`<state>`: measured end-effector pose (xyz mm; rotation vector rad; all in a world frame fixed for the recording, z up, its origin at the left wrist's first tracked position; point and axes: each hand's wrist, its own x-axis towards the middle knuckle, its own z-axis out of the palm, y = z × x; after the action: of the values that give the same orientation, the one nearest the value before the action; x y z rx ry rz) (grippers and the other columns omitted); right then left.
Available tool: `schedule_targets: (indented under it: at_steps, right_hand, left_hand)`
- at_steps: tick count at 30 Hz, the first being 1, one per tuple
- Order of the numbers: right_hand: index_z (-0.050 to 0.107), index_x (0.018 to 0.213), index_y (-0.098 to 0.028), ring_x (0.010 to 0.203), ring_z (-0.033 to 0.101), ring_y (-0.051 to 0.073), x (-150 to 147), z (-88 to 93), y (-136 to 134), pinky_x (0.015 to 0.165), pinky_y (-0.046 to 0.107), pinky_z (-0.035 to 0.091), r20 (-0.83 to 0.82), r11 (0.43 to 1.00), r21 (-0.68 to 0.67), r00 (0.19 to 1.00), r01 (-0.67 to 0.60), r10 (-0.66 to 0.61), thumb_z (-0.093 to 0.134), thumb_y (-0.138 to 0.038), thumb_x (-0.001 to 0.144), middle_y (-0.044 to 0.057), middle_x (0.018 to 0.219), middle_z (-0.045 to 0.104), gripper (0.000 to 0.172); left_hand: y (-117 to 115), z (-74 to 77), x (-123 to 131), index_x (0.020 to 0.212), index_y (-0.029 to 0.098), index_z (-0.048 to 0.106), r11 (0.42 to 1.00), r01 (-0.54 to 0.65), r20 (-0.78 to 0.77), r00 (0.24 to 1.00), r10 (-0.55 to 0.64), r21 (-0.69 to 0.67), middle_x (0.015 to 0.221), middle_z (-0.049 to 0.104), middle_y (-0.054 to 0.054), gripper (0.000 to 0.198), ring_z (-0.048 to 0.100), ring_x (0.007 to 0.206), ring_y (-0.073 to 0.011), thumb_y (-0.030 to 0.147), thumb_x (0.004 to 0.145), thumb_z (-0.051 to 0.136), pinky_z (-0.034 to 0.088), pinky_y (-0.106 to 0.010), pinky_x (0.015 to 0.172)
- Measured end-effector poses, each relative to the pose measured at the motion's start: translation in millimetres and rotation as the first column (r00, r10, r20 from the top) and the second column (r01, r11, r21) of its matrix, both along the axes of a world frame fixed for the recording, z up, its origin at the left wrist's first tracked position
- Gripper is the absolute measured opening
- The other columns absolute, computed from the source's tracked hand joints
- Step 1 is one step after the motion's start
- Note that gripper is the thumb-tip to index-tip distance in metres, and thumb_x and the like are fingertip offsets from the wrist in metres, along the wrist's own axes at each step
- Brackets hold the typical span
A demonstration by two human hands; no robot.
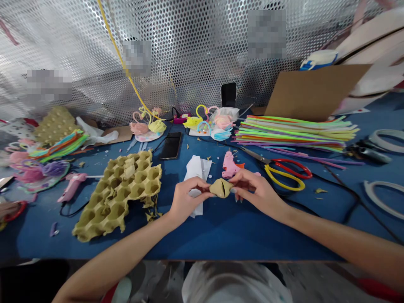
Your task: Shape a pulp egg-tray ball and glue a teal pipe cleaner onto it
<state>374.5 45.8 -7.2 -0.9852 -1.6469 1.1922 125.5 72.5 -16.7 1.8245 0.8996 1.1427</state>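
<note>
My left hand (pixel 188 198) and my right hand (pixel 257 189) both pinch a small folded piece of moulded egg carton (pixel 221 188) between their fingertips, above the blue table top (pixel 221 235). The piece is khaki and has a dark slit across it. Under my left hand lies a crumpled white paper (pixel 198 171). Just beyond my right fingers stands a pink hot glue gun (pixel 229 165), partly hidden by them. Left of my hands lies a torn egg carton tray (pixel 118 193) in the same khaki, with loose scraps on it.
Red-and-yellow-handled scissors (pixel 285 174) lie to the right, below a pile of coloured pipe cleaners (pixel 293 132). A second pink glue gun (pixel 72 186), a black phone (pixel 171 145), finished craft figures (pixel 208 124) and black cords lie about. A perforated metal wall (pixel 189 54) stands behind.
</note>
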Motion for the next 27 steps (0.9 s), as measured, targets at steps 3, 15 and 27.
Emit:
schedule_targets:
  at_steps: [3, 15, 27]
  right_hand:
    - [0.065, 0.101, -0.022, 0.064, 0.064, 0.013, -0.3, 0.1, -0.3, 0.060, 0.029, 0.057, -0.002, 1.000, -0.002, 1.000, 0.000, 0.000, 0.068, -0.039, 0.094, 0.000, 0.086, 0.062, 0.018]
    - [0.059, 0.103, -0.024, 0.062, 0.064, 0.012, -1.8, -1.1, -1.2, 0.057, 0.028, 0.056, -0.032, 1.000, -0.023, 0.999, 0.013, -0.014, 0.065, -0.038, 0.096, -0.001, 0.087, 0.063, 0.016]
    - [0.054, 0.106, -0.025, 0.063, 0.064, 0.010, -2.7, 5.5, -6.5, 0.058, 0.026, 0.056, -0.029, 1.000, 0.018, 0.999, 0.015, -0.015, 0.068, -0.034, 0.094, -0.001, 0.091, 0.061, 0.020]
  left_hand:
    - [-0.2, 0.4, -0.1, 0.084, 0.016, 0.073, 1.000, -0.002, -0.006, 1.000, 0.002, 0.002, 0.080, 0.074, -0.006, 0.026, 0.069, 0.074, -0.0174, 0.034, 0.073, 0.088, 0.055, -0.026, 0.072]
    - [-0.8, 2.7, 1.0, 0.081, 0.015, 0.073, 0.999, 0.001, -0.021, 1.000, -0.002, -0.039, 0.079, 0.075, -0.006, 0.024, 0.069, 0.072, -0.0165, 0.034, 0.075, 0.086, 0.055, -0.025, 0.070]
    - [-1.1, 8.1, 2.8, 0.077, 0.015, 0.072, 0.999, 0.004, -0.056, 0.998, -0.007, -0.053, 0.074, 0.073, -0.006, 0.024, 0.067, 0.067, -0.0151, 0.037, 0.081, 0.081, 0.053, -0.024, 0.066]
